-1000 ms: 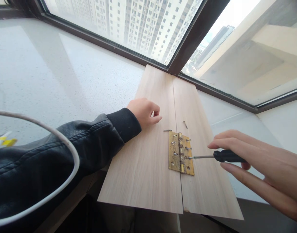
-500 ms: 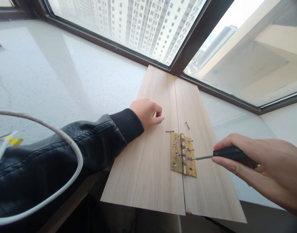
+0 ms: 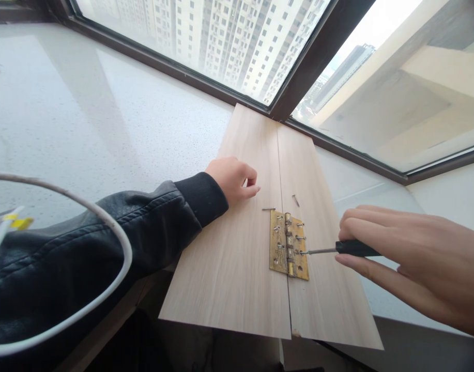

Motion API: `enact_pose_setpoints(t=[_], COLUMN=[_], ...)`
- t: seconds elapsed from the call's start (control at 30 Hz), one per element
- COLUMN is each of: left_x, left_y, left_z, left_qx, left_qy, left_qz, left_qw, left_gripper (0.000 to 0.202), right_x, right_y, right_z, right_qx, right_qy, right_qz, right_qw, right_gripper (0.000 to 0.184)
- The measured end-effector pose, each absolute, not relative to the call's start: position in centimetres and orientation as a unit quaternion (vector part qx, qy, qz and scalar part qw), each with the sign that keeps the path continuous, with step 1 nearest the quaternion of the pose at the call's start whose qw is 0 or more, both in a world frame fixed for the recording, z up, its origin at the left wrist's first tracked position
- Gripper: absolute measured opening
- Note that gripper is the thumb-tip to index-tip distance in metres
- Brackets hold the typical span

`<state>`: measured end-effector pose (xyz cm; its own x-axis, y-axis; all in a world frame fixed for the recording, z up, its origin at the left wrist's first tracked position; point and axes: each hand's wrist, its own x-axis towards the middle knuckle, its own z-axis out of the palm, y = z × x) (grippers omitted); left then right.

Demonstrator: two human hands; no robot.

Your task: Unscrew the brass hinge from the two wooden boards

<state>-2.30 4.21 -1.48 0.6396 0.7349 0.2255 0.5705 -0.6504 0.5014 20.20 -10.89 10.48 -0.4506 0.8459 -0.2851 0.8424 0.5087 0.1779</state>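
A brass hinge (image 3: 289,245) lies across the seam between two pale wooden boards (image 3: 237,289), with several screws standing in its holes. My right hand (image 3: 411,263) grips a screwdriver by its black handle (image 3: 356,248). The metal shaft (image 3: 318,251) points left, its tip at a screw (image 3: 302,252) in the hinge's right leaf. On the left board rests my left hand (image 3: 232,181), fingers curled in and nothing visible in it. Two loose screws lie near the hinge's top: one screw (image 3: 268,209) on the left board, another screw (image 3: 295,200) on the right board.
The boards lie on a white speckled sill (image 3: 105,119) and jut past its front edge. Dark window frames (image 3: 289,98) border the back. A white cable (image 3: 122,243) loops across the left foreground, over my black sleeve (image 3: 143,222).
My right hand has rolled around the screwdriver handle, so its fingers now cover more of it. The tip stays at the same screw. The view has shifted slightly; my left hand keeps its place.
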Motion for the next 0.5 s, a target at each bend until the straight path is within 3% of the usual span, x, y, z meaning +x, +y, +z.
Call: enact_pose_setpoints(t=[0.23, 0.4, 0.5], left_x=[-2.2, -2.2, -2.3], left_y=[4.2, 4.2, 4.2], left_z=[-1.5, -1.5, -1.4], left_qx=[0.884, 0.884, 0.884], left_qy=[0.367, 0.368, 0.370], left_qz=[0.213, 0.213, 0.211], left_qw=[0.195, 0.193, 0.192], left_gripper=[0.024, 0.024, 0.024], right_x=[20.2, 20.5, 20.7], right_y=[-10.6, -11.3, -11.7], right_z=[10.2, 10.1, 10.4], right_qx=[0.629, 0.653, 0.639], right_qy=[0.750, 0.721, 0.744], right_qz=[-0.006, 0.050, 0.039], right_qw=[0.203, 0.228, 0.191], right_gripper=[0.052, 0.052, 0.046])
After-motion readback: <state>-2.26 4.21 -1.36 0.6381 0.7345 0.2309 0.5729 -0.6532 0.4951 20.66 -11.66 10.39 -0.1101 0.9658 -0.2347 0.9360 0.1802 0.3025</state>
